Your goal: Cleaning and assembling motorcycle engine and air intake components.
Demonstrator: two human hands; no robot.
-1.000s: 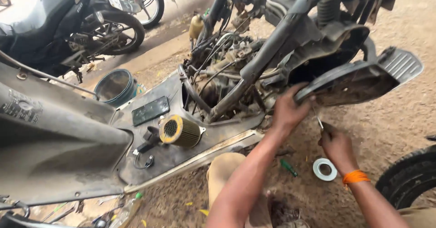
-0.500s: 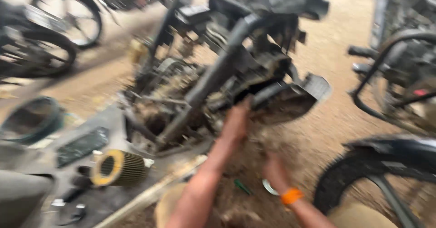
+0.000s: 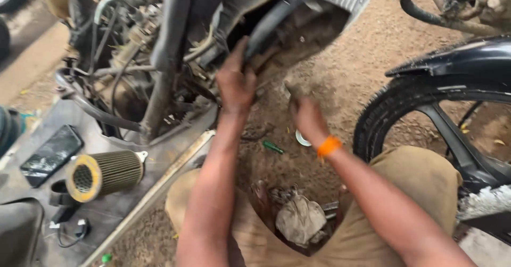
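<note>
Left hand (image 3: 236,83): arm extended far, palm and fingers pressed on the underside of the dark engine cover (image 3: 298,25) at scene centre; grip released, not wrapped.
Right hand (image 3: 308,119): wrist with orange band (image 3: 329,146), fingers clenched round a thin tool; the tool is blurred and mostly hidden.
Engine cover: above both hands, top edge cut off.
Air filter (image 3: 104,174): left, lying on a grey panel (image 3: 133,214).

The air filter (image 3: 104,174) lies on the panel (image 3: 133,214), right of the phone (image 3: 50,154); the wheel (image 3: 426,123) stands right of both hands.
</note>
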